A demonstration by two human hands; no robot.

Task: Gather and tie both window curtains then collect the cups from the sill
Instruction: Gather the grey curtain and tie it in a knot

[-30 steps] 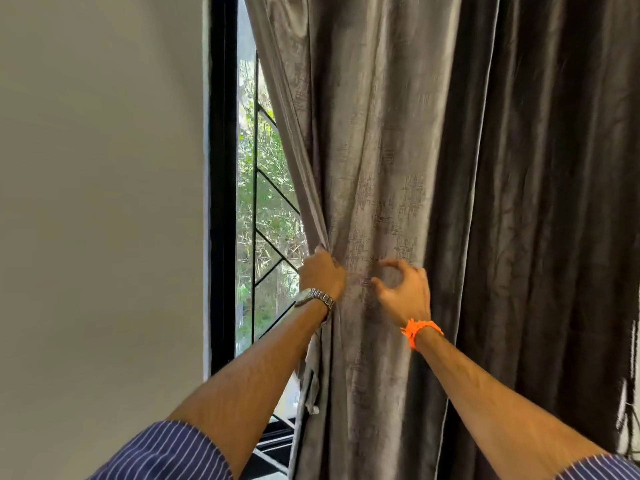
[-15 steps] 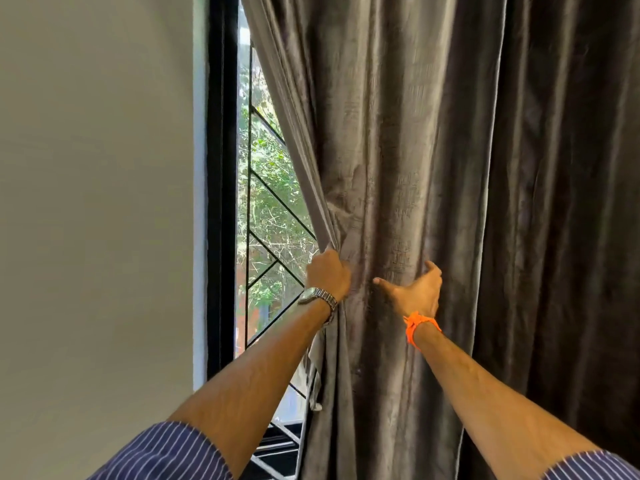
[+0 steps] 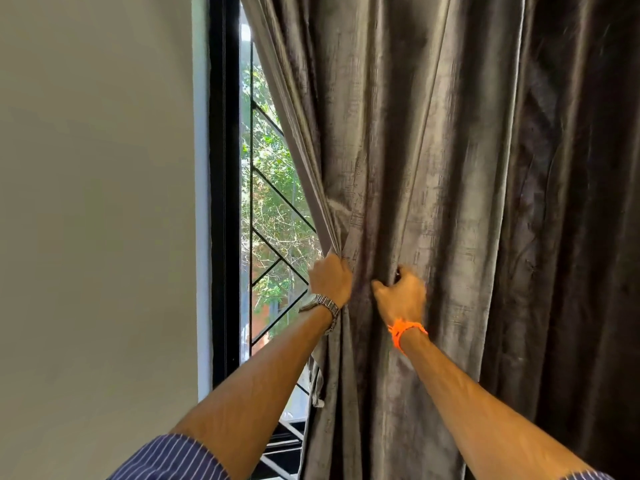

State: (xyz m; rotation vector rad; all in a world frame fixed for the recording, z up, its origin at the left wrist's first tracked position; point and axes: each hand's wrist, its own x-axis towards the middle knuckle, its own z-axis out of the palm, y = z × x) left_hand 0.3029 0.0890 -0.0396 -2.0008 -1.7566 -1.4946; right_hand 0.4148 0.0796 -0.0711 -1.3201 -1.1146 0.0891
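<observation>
Nearest me, two blue pinstriped shirt sleeves [image 3: 173, 459] are rolled back, and both bare forearms reach up and away toward the window. The left wrist carries a steel link-band wristwatch [image 3: 323, 306]. Its face is turned away, so no maker's name can be read. The right wrist has a bright orange knotted thread band [image 3: 406, 330].

Just right of the black window frame [image 3: 225, 202], the left hand [image 3: 330, 284] is closed tight round the leading edge of the grey crushed-velvet curtain [image 3: 398, 150], bunching several folds in the fist. The right hand [image 3: 401, 299] is further right of the frame, close beside the left hand but not touching it. Its thumb and curled fingers pinch a fold of the same cloth, and it is slightly blurred.

The curtain hangs full length, with a dull sheen and a scratchy, brushed pattern. Its folds run down and converge at the two hands. Its pale hemmed edge slants from near the top of the frame down to the left fist. This leaves a wedge of open window that is narrow above and widest at hand height. Below the fist the cloth drops nearly straight.

Furthest right of the frame hangs a darker brown-grey curtain [image 3: 571, 202], loose and in shadow.

Behind the cloth, in the open wedge, thin black diagonal grille bars [image 3: 277, 209] cross the glass, with sunlit green trees [image 3: 273, 161] beyond. Left of the frame is a plain pale wall [image 3: 97, 202].
</observation>
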